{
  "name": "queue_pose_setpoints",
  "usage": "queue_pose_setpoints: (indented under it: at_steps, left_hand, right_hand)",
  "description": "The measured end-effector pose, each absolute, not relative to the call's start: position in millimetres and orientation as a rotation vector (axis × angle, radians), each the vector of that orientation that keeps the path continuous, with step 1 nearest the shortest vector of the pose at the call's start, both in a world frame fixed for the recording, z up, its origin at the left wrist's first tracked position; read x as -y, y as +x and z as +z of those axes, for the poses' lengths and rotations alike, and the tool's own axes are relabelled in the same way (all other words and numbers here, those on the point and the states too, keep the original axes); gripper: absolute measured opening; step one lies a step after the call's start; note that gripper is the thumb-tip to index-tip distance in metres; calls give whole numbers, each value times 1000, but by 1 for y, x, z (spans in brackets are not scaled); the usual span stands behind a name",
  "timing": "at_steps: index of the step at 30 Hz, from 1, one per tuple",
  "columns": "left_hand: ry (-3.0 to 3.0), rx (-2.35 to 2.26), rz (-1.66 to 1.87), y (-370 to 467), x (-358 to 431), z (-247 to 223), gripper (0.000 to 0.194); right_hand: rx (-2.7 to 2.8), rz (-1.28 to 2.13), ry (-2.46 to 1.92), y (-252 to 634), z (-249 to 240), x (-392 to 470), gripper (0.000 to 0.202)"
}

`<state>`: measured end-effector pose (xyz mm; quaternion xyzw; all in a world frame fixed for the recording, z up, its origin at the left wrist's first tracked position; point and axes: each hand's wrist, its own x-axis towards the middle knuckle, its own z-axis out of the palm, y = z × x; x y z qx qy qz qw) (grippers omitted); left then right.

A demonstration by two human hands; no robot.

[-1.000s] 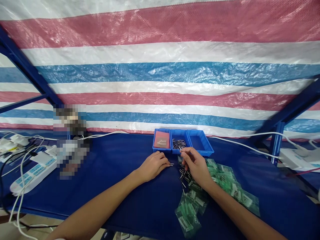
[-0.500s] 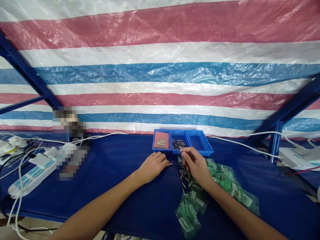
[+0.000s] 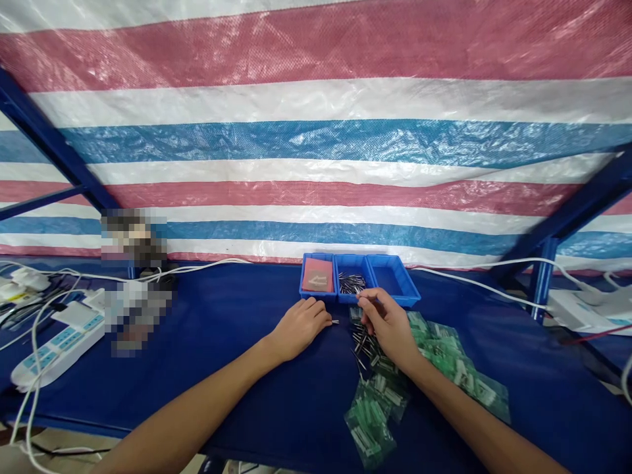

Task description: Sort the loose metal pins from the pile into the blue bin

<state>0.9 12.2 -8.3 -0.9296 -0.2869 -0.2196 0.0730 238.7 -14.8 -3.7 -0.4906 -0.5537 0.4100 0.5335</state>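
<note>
My left hand (image 3: 303,327) is closed over the table, pinching a thin metal pin (image 3: 335,322) whose tip sticks out past the fingertips. Just in front of the middle bin, my right hand (image 3: 382,322) has thumb and forefinger pinched together; whatever lies between them is too small to make out. Beneath and beside that hand lies a loose pile of dark, thin metal pins (image 3: 364,345). More such pins (image 3: 351,284) fill part of the middle blue bin (image 3: 353,261). Green-and-clear plastic packets (image 3: 370,421) spread below the right wrist, and further packets (image 3: 454,355) lie to its right.
The left blue bin (image 3: 301,276) holds a pink pad (image 3: 316,268) with a small pale piece on it. A third blue bin (image 3: 395,276) adjoins on the right. A white power strip (image 3: 59,349) with cables sits at left. A striped tarp (image 3: 316,145) hangs behind the blue table (image 3: 222,316).
The view has shifted slightly. My left fingers have changed their grip a little on the pin, whose tip now points a bit differently. My right hand stays nearly in place.
</note>
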Motion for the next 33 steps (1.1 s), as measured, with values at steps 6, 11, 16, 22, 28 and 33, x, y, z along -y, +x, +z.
queue_pose_setpoints:
  at_steps: [6,11,16,22,28,33]
  left_hand:
    - [-2819,868,-688,1,-11,-6,31]
    - [-2887,913,-732,0,-12,-5,31]
    - [-2951,946,-762,-1,-12,-5,26]
    - [-2990,962,-767,-2,-12,-4,26]
    - [-3032,979,-795,-3,-13,-4,22]
    - [-3025,988,-829,-3,-13,-6,20]
  right_hand:
    - [1303,967,-1143,240,-2,16,33]
    - [1308,935,-1128,241,-2,16,32]
    - [1327,926,-1130,242,-5,15,30]
    - [1345,918,-1125,243,-6,15,28]
    - [1343,931,-1127,241,-4,16,27]
    - [1334,937,-1126,240,-3,16,29]
